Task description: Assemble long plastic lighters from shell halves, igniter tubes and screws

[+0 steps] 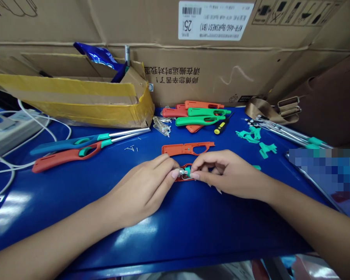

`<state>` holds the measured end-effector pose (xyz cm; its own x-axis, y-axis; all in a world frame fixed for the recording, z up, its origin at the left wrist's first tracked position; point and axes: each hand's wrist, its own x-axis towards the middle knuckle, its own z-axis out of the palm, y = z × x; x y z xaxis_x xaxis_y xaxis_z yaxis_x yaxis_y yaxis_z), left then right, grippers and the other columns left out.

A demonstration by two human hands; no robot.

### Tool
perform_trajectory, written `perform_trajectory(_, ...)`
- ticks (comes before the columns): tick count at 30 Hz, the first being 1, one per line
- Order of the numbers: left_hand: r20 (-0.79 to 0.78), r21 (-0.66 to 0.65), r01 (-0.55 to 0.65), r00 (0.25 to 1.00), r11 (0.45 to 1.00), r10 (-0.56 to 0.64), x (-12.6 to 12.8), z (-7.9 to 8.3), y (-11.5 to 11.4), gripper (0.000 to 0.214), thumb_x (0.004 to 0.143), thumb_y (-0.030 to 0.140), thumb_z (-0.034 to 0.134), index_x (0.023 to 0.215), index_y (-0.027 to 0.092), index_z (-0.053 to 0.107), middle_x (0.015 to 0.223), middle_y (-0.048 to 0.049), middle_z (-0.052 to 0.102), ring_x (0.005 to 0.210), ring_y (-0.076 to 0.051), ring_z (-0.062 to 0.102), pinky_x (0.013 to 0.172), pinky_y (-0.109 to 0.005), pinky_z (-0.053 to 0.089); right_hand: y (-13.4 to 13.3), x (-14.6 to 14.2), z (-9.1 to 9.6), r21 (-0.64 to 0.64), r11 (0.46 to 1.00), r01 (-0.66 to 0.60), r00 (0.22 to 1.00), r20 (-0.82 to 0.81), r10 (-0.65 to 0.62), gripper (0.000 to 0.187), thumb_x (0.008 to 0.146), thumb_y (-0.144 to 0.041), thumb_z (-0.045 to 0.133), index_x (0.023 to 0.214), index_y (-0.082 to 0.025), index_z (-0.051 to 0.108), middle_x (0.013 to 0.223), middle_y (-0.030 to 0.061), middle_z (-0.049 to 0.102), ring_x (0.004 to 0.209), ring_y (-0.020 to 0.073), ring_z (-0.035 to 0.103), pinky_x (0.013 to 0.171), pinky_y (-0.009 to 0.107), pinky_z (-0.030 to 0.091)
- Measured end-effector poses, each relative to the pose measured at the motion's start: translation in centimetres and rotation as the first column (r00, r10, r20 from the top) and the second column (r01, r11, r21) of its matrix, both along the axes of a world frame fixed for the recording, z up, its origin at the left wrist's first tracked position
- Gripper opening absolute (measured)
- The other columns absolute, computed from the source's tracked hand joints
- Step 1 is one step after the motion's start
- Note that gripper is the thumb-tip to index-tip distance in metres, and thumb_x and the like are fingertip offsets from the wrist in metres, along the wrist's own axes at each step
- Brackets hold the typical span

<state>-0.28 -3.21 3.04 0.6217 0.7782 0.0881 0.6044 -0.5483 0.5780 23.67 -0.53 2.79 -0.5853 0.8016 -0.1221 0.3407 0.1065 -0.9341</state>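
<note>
My left hand [147,186] and my right hand [221,173] meet at the middle of the blue table [175,229]. Both pinch a small metal and teal part [184,171] held over an orange lighter shell half [183,178] that is mostly hidden under my fingers. Just beyond them a second orange shell half [188,148] lies flat on the table.
Two finished long lighters, a blue one [76,142] and an orange one [72,153], lie at left. A pile of orange and green shells [196,114], a screwdriver [222,126], teal triggers [255,138] and metal tubes [288,134] sit behind. A taped cardboard box [76,99] and white cables [26,128] are at left.
</note>
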Motion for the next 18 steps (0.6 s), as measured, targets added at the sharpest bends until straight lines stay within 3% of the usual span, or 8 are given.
perform_trajectory(7, 0.005, 0.016, -0.011, 1.000, 1.000, 0.010, 0.09, -0.29, 0.08, 0.025, 0.110, 0.031, 0.033, 0.107, 0.022, 0.056, 0.104, -0.0014, 0.060, 0.091, -0.017, 0.059, 0.078, -0.032, 0.045, 0.02, 0.13, 0.18, 0.226, 0.972, -0.070, 0.997, 0.040, 0.063, 0.017, 0.097, -0.026, 0.063, 0.095, -0.018, 0.077, 0.087, 0.0018, 0.071, 0.072, 0.0096, 0.060, 0.059, 0.021, 0.043)
perform_trajectory(18, 0.009, 0.004, -0.044, 0.999, 0.999, 0.044, 0.10, -0.26, 0.05, 0.025, 0.110, 0.032, 0.036, 0.106, 0.022, 0.058, 0.104, -0.0012, 0.060, 0.090, -0.016, 0.060, 0.078, -0.031, 0.045, -0.06, 0.05, -0.02, 0.264, 0.962, -0.073, 0.995, 0.081, 0.054, 0.018, 0.097, -0.024, 0.063, 0.094, -0.017, 0.080, 0.083, 0.0012, 0.069, 0.068, 0.0087, 0.058, 0.056, 0.021, 0.041)
